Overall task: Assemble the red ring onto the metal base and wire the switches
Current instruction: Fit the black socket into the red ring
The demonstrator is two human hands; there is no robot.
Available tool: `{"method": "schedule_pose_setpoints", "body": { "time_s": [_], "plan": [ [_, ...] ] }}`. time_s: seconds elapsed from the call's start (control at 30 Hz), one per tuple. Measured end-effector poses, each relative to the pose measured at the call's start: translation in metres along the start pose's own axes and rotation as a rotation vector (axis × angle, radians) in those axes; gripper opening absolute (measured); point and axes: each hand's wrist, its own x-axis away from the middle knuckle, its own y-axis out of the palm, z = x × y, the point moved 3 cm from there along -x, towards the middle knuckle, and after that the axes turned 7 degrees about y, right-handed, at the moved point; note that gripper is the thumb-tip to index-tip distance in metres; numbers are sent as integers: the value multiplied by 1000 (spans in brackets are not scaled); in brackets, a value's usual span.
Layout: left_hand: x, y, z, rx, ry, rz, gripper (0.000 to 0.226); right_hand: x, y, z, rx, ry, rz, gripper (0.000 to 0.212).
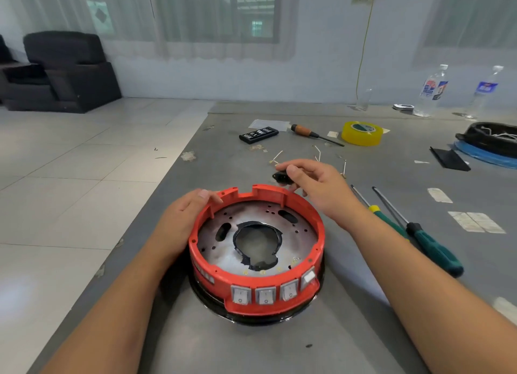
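The right hand hides most of a small black part; 4 switches' markings are blurred.

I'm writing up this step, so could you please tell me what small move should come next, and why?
Probably lower the small black part pinched in the right hand into the open notch in the red ring's far rim. The left hand steadies that ring on the metal base, and the notch looks unfilled.

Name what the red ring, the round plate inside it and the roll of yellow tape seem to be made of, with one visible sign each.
Red ring: likely moulded plastic, matt, with cast ribs and notches.
Round plate: apparently sheet metal, dull grey, stained, with punched holes.
Yellow tape: probably glossy plastic film, slightly translucent at the edge.
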Motion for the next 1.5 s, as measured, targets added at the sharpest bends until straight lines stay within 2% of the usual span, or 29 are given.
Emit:
{"method": "schedule_pose_setpoints", "body": {
  "time_s": [0.07, 0.13, 0.23, 0.37, 0.5, 0.57, 0.63, 0.7, 0.8, 0.97, 1.03, 1.17, 1.27, 1.37, 1.5],
  "plan": [
    [5, -2, 1, -64, -3, 15, 28, 13, 4, -4, 95, -14, -5, 18],
    [12, -5, 0, -30, -61, 28, 23, 22, 7, -7, 152, -36, 9, 18],
    [24, -9, 1, -38, -108, 98, 30, 32, 11, -11, 221, -43, -5, 18],
    [44, 3, 13, 61, -103, 281, 37, 42, 18, -16, 290, -67, -39, 17],
    [60, 23, 26, -58, -76, 428, 43, 46, 27, -21, 388, -83, -43, 23],
    [64, 31, 30, -132, -82, 436, 45, 47, 34, -19, 554, -100, -50, 26],
    [62, 31, 29, -170, -121, 401, 53, 46, 36, -16, 668, -90, -39, 29],
    [49, 23, 25, -180, -191, 349, 60, 43, 34, -13, 644, -46, -65, 30],
    [16, 10, 25, -245, -211, 246, 56, 41, 34, -12, 630, -45, -119, 31],
    [-38, 8, 18, -326, -259, -155, 39, 34, 37, -17, 674, -60, -229, 29],
    [-45, 6, 9, -223, -320, -225, 31, 28, 36, -19, 687, -76, -264, 28],
    [-44, 3, -3, 41, -401, -128, 31, 16, 34, -23, 598, -21, -291, 28],
    [-39, 6, -8, 146, -417, -8, 35, 13, 37, -26, 700, -58, -253, 29],
    [-31, 11, -7, 187, -426, 108, 33, 21, 40, -33, 787, -143, -119, 30],
    [-17, 25, -1, 180, -414, 317, 29, 44, 56, -37, 772, -140, -126, 31]
  ]
}}
